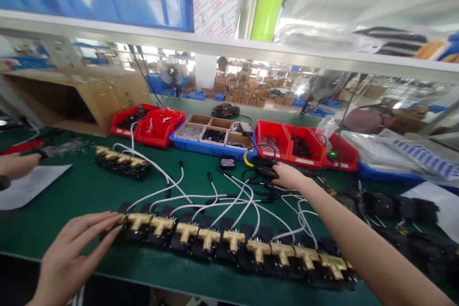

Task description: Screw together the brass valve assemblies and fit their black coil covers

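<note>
The left hand [77, 248] touches a brass fitting [122, 220] at the left end of the row of brass-topped units [233, 239]; its grip cannot be told. Tugging the white cables [257, 217] behind the row could pull units askew. Farther behind it, the right hand [287, 175] grasps a dark object [264, 166]; beyond, a blue tray [211, 149] holds small parts [215, 135], a red bin [315, 163] black pieces [300, 148].

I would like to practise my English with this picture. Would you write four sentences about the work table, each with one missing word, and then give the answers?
1. The left hand is at the ____ end of the front row of brass fittings.
2. The cables behind this row are mostly ____.
3. The tray between the two groups of red bins is ____.
4. The bright curved piece beside the right hand is ____.

Missing words: left; white; blue; yellow.
</note>
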Demonstrator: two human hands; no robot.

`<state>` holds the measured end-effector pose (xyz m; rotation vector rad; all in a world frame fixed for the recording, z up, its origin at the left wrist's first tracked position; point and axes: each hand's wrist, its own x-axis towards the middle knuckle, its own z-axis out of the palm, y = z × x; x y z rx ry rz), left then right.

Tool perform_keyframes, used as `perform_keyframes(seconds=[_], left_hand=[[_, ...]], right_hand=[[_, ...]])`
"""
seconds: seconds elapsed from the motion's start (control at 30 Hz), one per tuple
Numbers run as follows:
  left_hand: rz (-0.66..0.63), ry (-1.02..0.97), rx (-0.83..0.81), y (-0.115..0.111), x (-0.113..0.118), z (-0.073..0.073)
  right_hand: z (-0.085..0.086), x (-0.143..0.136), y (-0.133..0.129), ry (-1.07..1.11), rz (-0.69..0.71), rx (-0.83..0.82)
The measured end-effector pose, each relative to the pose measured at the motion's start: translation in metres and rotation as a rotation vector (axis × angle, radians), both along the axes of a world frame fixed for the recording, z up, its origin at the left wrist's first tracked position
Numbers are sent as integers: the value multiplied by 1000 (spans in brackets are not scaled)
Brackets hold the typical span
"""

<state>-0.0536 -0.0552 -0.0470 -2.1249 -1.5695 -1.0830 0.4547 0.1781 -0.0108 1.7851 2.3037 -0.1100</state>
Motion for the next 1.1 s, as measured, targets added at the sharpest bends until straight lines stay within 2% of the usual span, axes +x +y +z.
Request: perform_keyframes(seconds=[0.1,0.17,0.23,0.33,0.37,0.43,0.57,0.67,0.9,1.1], left_hand=[[-50,93,-46,3,1,11],[-117,200,-96,8,-3,15],[-166,328,-136,14,-7,17],[-240,501,-165,25,-9,18],[-263,537,-164,29,-8,18],[-288,591,-147,36,-5,17],[-309,646,-102,47,3,13],[-318,645,-83,52,8,9],[-375,600,-60,61,17,6],[-401,503,-191,58,23,7]], right_hand=[[22,-17,-29,45,17,143],[37,-33,-63,160,96,236],[43,-55,-105,280,168,272],[32,-102,-166,606,344,358],[24,-121,-182,661,385,382],[6,-159,-201,635,393,417],[-20,-218,-201,536,379,424],[-28,-237,-190,470,408,414],[-27,-236,-179,376,461,342],[-16,-232,-178,374,475,209]])
